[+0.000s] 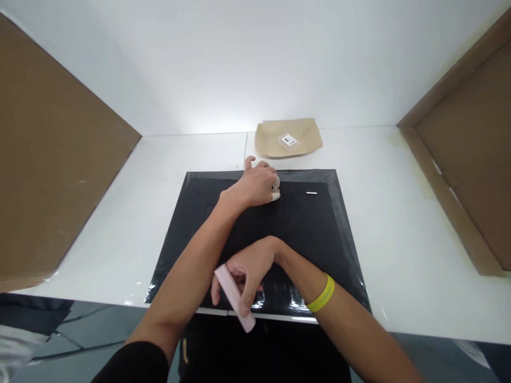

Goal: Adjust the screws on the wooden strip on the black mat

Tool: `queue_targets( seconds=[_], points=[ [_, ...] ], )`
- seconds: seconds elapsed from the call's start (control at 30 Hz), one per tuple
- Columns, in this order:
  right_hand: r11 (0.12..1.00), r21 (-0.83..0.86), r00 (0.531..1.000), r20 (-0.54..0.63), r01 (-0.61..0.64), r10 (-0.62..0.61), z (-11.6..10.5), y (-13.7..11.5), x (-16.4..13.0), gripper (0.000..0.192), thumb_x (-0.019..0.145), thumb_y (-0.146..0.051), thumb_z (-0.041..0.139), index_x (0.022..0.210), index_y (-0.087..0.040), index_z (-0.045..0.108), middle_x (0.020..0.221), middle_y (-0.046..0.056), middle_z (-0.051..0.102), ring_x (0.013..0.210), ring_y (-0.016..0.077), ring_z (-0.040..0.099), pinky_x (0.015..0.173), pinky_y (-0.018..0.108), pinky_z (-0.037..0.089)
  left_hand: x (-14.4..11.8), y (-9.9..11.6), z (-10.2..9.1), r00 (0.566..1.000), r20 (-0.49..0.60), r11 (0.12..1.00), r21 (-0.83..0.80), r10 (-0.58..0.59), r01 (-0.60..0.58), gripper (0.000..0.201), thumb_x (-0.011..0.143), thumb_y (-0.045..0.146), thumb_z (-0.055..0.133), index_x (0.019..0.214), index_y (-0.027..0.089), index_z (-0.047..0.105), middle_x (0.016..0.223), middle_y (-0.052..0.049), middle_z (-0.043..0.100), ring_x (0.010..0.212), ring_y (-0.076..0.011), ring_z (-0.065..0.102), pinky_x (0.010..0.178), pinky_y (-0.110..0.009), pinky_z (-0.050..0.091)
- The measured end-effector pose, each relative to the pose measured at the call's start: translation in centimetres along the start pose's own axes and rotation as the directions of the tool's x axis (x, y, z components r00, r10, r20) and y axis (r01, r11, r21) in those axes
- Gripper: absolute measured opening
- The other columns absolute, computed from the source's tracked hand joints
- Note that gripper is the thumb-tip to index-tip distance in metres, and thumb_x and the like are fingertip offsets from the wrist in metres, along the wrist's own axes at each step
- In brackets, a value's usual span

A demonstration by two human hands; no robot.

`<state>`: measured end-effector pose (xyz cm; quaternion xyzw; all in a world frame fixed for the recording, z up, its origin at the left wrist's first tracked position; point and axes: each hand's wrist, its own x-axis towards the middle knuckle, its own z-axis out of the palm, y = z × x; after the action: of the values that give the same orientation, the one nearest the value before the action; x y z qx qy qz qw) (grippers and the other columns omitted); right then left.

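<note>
The left hand (257, 186) is curled over a small pale object (275, 190) near the far edge of the black mat (303, 234), which covers the middle of the white surface (399, 223). The right hand (247, 268) grips a pink bar (235, 298) at the near edge. A paper tray (271, 139) sits by the far edge, and a small white stick (311, 193) lies on the mat.

L hand (255, 186) on small pale object (275, 187), black mat (315, 229); R hand (243, 271) grips pink bar (235, 298).

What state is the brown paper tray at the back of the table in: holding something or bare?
Holding something. The brown paper tray sits upright beyond the black mat, and a small clear packet with a white label lies inside it.
</note>
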<state>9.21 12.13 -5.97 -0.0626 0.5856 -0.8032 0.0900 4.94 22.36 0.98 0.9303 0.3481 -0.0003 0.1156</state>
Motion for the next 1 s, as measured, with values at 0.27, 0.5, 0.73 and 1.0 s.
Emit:
queue_targets(
  seconds=[0.27, 0.5, 0.73, 1.0],
  points=[
    [0.999, 0.026, 1.000, 0.000, -0.028, 0.028, 0.1, -0.5, -0.2, 0.083, 0.059, -0.043, 0.098, 0.122, -0.013, 0.053, 0.080, -0.005, 0.069, 0.062, 0.0093, 0.062, 0.046, 0.017, 0.048, 0.6, 1.3, -0.7, 0.998, 0.067, 0.979, 0.201, 0.019, -0.032, 0.017, 0.082, 0.017, 0.059, 0.078, 0.017, 0.076, 0.102, -0.012, 0.076, 0.112, -0.0317, 0.059, 0.116, -0.064, 0.018],
    [1.000, 0.013, 1.000, -0.009, -0.023, 0.023, 0.3, -0.6, -0.3, 0.079, 0.063, -0.044, 0.096, 0.122, -0.013, 0.054, 0.081, -0.005, 0.068, 0.063, 0.0090, 0.061, 0.046, 0.016, 0.049, 0.5, 1.8, -0.3, 0.991, 0.075, 0.917, 0.378, 0.109, -0.129, 0.023, 0.081, 0.008, 0.056, 0.081, 0.015, 0.078, 0.094, -0.012, 0.076, 0.110, -0.0307, 0.059, 0.116, -0.062, 0.020],
    [0.998, 0.017, 0.997, -0.035, -0.065, 0.065, 0.6, -0.7, -0.3, 0.076, 0.064, -0.044, 0.095, 0.121, -0.012, 0.055, 0.079, -0.005, 0.068, 0.060, 0.0077, 0.060, 0.046, 0.016, 0.048, -0.6, 3.2, -0.6, 0.956, 0.059, 0.807, 0.522, 0.289, -0.276, 0.021, 0.084, 0.008, 0.060, 0.090, 0.016, 0.079, 0.103, -0.010, 0.075, 0.123, -0.0325, 0.055, 0.122, -0.055, 0.016],
    [0.992, 0.064, 0.994, -0.006, -0.108, 0.109, 1.1, -0.8, -0.2, 0.081, 0.058, -0.047, 0.097, 0.119, -0.013, 0.056, 0.079, -0.005, 0.070, 0.063, 0.0080, 0.062, 0.052, 0.015, 0.049, -10.1, 0.0, -3.2, 0.987, 0.109, 0.936, 0.320, 0.119, -0.148, 0.011, 0.085, 0.018, 0.064, 0.078, 0.019, 0.073, 0.106, -0.007, 0.076, 0.113, -0.0293, 0.058, 0.110, -0.056, 0.024]
  ],
)
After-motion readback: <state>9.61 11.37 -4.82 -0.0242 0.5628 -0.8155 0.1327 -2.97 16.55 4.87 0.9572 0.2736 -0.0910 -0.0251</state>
